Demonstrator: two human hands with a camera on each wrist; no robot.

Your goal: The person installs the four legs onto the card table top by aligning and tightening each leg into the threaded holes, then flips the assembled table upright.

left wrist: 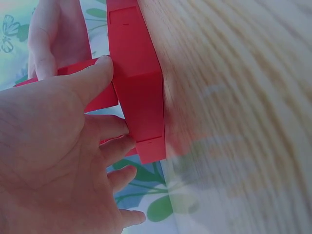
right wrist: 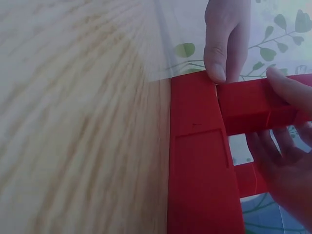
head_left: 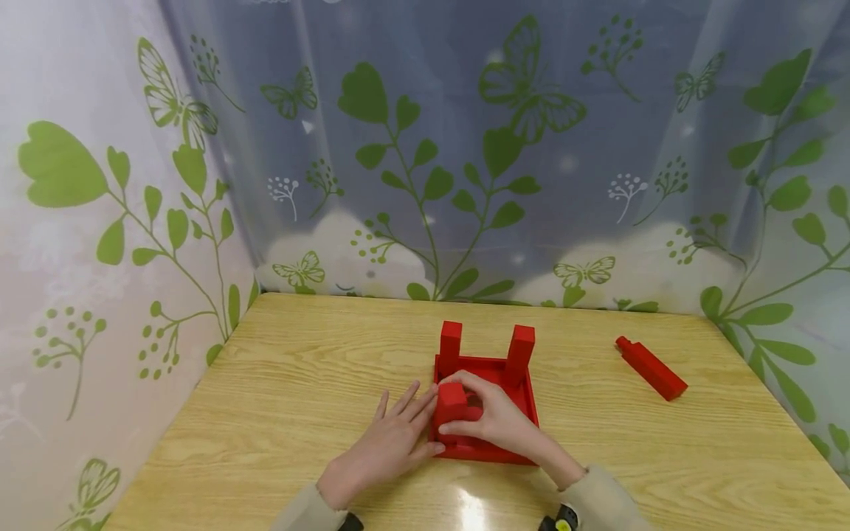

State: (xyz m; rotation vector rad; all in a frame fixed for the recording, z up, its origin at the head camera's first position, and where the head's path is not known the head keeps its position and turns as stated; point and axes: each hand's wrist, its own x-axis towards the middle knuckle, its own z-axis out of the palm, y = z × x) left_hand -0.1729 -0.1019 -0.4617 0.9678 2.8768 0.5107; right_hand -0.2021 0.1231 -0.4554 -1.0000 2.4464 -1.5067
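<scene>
A square red frame [head_left: 491,452] with a raised rim lies on the table, like a small tabletop turned upside down. My right hand [head_left: 499,419] grips an upright square red leg [head_left: 452,400] at the frame's front left corner, thumb on one side and fingers on the other. The leg's lower end meets the rim there in the right wrist view. Against that same corner my left hand [head_left: 388,441] rests, its fingers nearly straight along the left side and its thumb [left wrist: 100,73] at the rim by the leg. Two more red legs, a left one [head_left: 451,345] and a right one [head_left: 521,352], stand at the back corners.
A loose red leg [head_left: 654,370] with a narrow peg end lies on the wooden table [head_left: 319,346] to the right. Patterned curtains [head_left: 425,147] with green leaves and butterflies hang behind the table and at both sides.
</scene>
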